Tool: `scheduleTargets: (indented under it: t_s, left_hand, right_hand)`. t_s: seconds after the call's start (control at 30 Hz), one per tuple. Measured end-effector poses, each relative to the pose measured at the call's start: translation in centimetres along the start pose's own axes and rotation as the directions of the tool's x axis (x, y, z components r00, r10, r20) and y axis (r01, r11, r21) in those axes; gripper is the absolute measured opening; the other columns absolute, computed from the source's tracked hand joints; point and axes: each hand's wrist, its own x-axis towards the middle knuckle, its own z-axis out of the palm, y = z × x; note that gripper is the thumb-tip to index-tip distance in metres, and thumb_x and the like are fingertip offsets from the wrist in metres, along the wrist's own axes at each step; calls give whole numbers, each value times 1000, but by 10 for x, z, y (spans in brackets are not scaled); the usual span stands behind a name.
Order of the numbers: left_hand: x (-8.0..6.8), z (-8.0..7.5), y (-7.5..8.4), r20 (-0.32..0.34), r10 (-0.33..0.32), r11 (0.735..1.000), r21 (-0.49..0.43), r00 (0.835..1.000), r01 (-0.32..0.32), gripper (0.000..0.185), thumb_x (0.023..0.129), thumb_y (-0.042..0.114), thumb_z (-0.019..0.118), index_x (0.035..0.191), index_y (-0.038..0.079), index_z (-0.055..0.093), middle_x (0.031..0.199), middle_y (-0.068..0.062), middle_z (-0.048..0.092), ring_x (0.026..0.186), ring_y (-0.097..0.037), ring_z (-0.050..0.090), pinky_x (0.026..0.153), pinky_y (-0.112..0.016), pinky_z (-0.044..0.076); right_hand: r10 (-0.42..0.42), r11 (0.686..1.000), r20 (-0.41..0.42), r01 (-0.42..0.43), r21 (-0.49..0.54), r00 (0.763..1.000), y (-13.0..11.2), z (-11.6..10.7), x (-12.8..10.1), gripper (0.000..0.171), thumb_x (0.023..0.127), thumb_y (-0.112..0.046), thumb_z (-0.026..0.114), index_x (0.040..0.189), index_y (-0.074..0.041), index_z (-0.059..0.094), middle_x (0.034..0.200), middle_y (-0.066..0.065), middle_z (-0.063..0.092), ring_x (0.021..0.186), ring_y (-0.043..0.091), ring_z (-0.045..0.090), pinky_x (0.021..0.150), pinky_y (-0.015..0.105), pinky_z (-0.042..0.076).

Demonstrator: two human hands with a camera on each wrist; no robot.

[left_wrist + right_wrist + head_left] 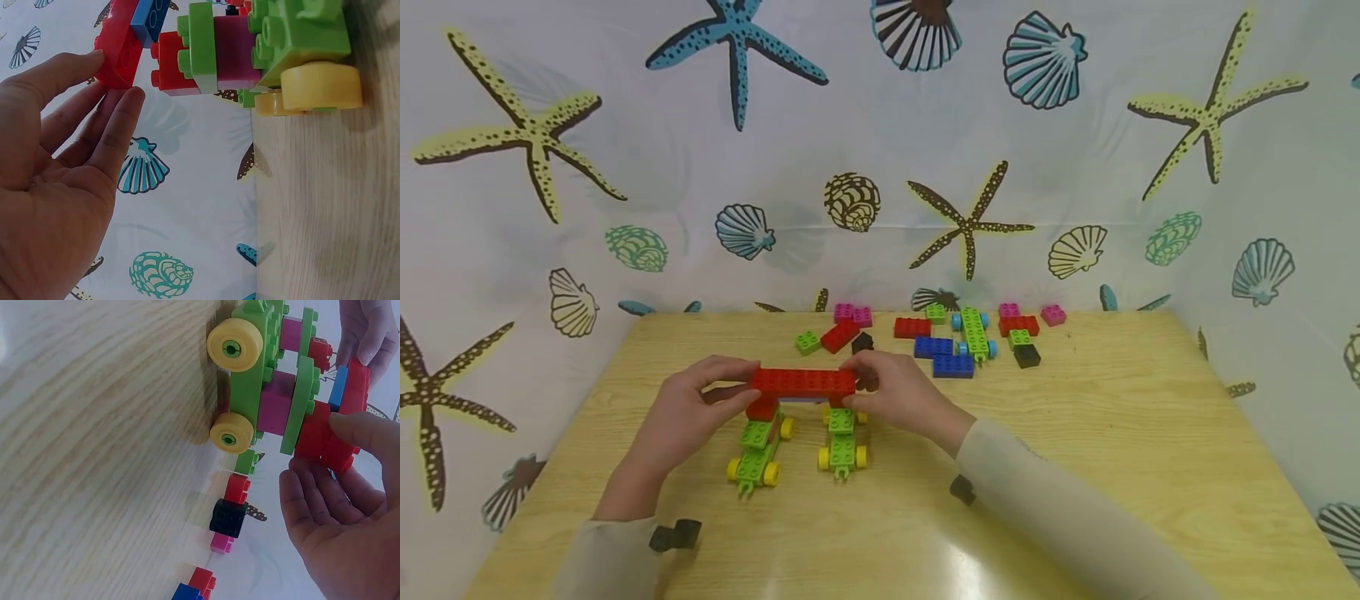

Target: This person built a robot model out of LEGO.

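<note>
A long red toy-brick beam (803, 382) spans two small brick cars, with a blue brick (150, 24) attached under its middle. My left hand (681, 412) pinches the beam's left end between thumb and fingers. My right hand (904, 398) grips the right end. Both cars, the left one (756, 460) and the right one (842, 454), have green bases, yellow wheels and stacked bricks. In the left wrist view a gap shows between the beam and the left car's red top brick (175, 62). The right car's red brick (312, 432) meets the beam in the right wrist view.
Loose bricks lie along the table's back, among them blue bricks (953, 366), a red brick (913, 327) and a black brick (1027, 356). A green wheeled base (974, 333) with blue wheels stands there. A patterned curtain (805, 275) hangs behind the table.
</note>
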Motion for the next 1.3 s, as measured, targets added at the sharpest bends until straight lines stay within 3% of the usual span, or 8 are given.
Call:
scheduleTargets:
  t_s: [0.1, 0.3, 0.4, 0.73, 1.3]
  left_hand:
    - [0, 0, 2, 14, -7, 1000, -5, 1000, 7, 39, 104, 7, 80, 142, 4, 75, 141, -17, 74, 115, 11, 68, 96, -10, 59]
    - [-2, -2, 5, 48, -20, 1000, 13, 999, 20, 38, 103, 8, 81, 140, 6, 76, 140, -15, 75, 128, -29, 74, 99, -17, 62]
    - [-2, -3, 6, 69, -29, 999, 19, 997, 28, 37, 103, 10, 81, 140, 7, 76, 141, -15, 74, 131, -38, 72, 100, -22, 64]
    - [-3, -5, 4, 103, -28, 999, 20, 994, 26, 36, 103, 10, 81, 139, 6, 76, 142, -16, 74, 129, -40, 74, 102, -29, 66]
    - [-5, -11, -2, 109, -28, 1000, 3, 994, 28, 37, 105, 9, 78, 142, 5, 74, 145, -19, 72, 128, -41, 75, 97, -23, 66]
  right_hand:
    - [6, 1000, 3, -6, -6, 1000, 1, 0, -1, 40, 103, -22, 83, 140, -13, 72, 130, 3, 80, 117, 22, 75, 109, 41, 64]
    - [33, 999, 12, -33, -10, 999, -2, 0, -7, 39, 102, -20, 83, 138, -12, 72, 130, 3, 79, 115, 20, 73, 109, 41, 63]
    - [43, 999, 18, -43, -15, 999, -4, 1, -10, 36, 102, -20, 83, 136, -12, 73, 127, 2, 79, 114, 19, 72, 108, 42, 63]
    - [46, 999, 25, -46, -2, 999, -9, 1, -16, 31, 102, -18, 83, 131, -12, 73, 124, 2, 80, 112, 19, 73, 107, 41, 64]
    - [22, 999, 21, -21, -31, 1000, -14, 8, -16, 35, 102, -21, 83, 134, -13, 73, 127, 2, 79, 114, 20, 72, 108, 41, 63]
